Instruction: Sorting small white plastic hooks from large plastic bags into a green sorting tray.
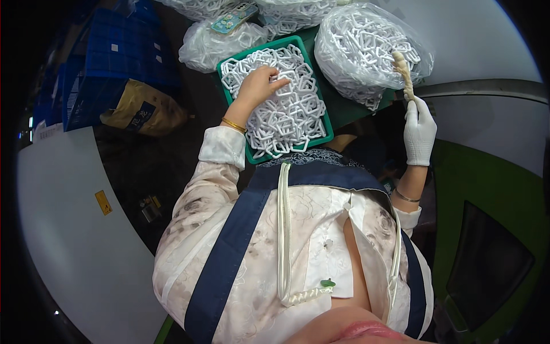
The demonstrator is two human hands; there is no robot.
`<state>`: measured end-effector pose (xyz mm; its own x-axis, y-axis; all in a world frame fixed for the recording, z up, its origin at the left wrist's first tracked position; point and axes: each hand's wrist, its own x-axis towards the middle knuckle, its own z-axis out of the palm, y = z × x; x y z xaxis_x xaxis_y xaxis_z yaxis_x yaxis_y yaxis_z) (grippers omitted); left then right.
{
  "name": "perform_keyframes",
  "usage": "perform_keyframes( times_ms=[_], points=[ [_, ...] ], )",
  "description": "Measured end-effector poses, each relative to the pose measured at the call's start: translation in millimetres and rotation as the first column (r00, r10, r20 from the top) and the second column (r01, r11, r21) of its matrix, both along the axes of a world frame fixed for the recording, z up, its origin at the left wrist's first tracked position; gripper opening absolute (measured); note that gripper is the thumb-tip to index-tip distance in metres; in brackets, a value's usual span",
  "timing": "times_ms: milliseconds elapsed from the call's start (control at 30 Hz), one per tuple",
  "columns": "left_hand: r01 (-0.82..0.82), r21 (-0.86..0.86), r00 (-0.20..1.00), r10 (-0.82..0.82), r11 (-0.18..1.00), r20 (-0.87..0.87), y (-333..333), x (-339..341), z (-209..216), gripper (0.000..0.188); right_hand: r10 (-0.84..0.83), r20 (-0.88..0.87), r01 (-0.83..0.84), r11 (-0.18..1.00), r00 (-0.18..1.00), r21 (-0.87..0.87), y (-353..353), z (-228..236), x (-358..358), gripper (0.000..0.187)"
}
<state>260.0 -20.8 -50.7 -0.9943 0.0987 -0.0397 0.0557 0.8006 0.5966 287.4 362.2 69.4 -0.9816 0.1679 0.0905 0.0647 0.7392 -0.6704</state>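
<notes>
A green tray [328, 127] full of white plastic chain links [281, 117] lies in front of me. My bare left hand [261, 86] rests on the links in its upper part, thumb and forefinger apart; the other fingertips are hidden. At the right, my right hand [420, 131] wears a white knit glove. Its fingers are closed on the lower end of a knobbly beige stick [403, 71], held upright. The stick's top overlaps the edge of a clear plastic bag [424, 49] of similar white links, beyond and right of the tray.
More clear bags of white links [289, 17] sit behind the tray, with a blue patterned phone-shaped object [234, 18] on one bag [209, 49]. Blue crates [129, 63] and a brown paper sack [146, 109] stand at the left. A dark chair back [487, 266] is at the right.
</notes>
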Motion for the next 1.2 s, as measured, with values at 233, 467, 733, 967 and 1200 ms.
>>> perform_keyframes(
  times_ms=[233,467,733,967,1200],
  points=[
    [-0.299,0.363,0.941,0.209,0.882,0.266,-18.1,1.5,-22.3,0.035,0.026,0.064,-0.019,0.994,0.998,-0.109,-8.7,5.4,3.0,0.026],
    [-0.183,0.383,0.966,0.094,0.905,0.239,-25.0,3.4,-28.7,0.042,0.044,0.063,-0.035,0.990,0.997,-0.138,-12.3,0.3,3.5,0.025],
    [-0.460,0.462,0.864,0.503,0.758,0.034,-8.7,-6.0,-7.1,0.029,0.077,-0.002,-0.076,0.989,0.997,-0.124,-15.5,-4.7,5.0,0.024],
    [0.000,0.243,0.996,0.020,0.970,-0.082,-25.8,-1.8,9.7,0.030,0.097,-0.023,-0.099,0.989,0.995,-0.109,-12.2,-6.5,10.1,0.024],
    [0.118,-0.106,0.988,-0.128,0.987,-0.090,-24.3,3.5,11.1,0.024,0.120,0.018,-0.117,0.984,0.993,-0.134,-21.1,-7.0,9.5,0.022]
  ],
)
